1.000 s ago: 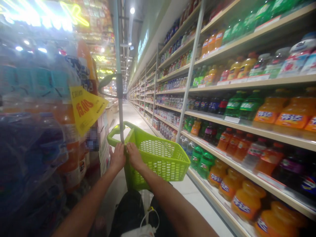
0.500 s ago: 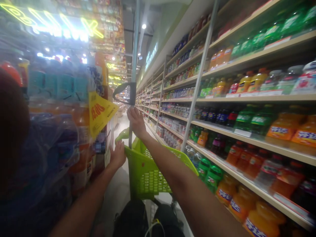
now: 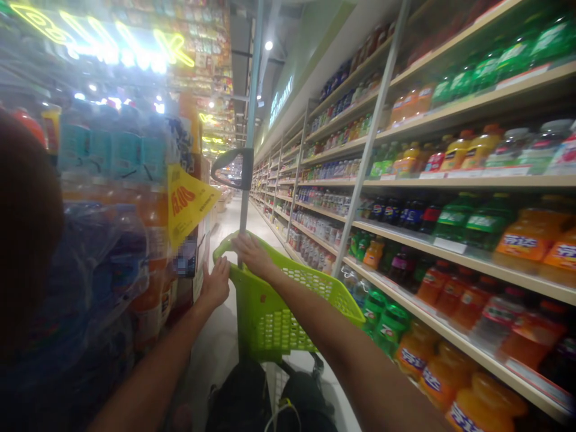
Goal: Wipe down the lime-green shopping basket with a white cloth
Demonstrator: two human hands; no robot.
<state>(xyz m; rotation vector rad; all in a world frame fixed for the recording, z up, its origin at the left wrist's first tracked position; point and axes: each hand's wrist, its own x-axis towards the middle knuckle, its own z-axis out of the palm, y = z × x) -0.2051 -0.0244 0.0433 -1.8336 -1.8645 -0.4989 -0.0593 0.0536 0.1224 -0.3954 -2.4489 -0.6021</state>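
Note:
A lime-green wheeled shopping basket (image 3: 270, 309) with perforated walls stands upright before me in the aisle. Its grey pull pole (image 3: 243, 215) rises to a dark loop handle (image 3: 249, 169), which neither hand touches. My left hand (image 3: 218, 282) is closed at the basket's near left corner, its fingers over the rim. Just to its right, my right hand (image 3: 254, 255) is closed over the near rim where the pole meets it, covering the lower pole. Exactly how its fingertips wrap is hidden. The part of the basket's inside in view shows green plastic.
Long shelves (image 3: 508, 180) of bottled drinks run along the right. Plastic-wrapped bottles (image 3: 108, 264) are stacked close on the left, with a yellow price sign (image 3: 191, 201) sticking out. A dark rounded shape (image 3: 27, 222) fills the left edge. White floor (image 3: 229, 219) stretches ahead.
My right hand has moved down the pole from just below the handle to the basket's rim. My left hand stays at the corner. The view has shifted slightly.

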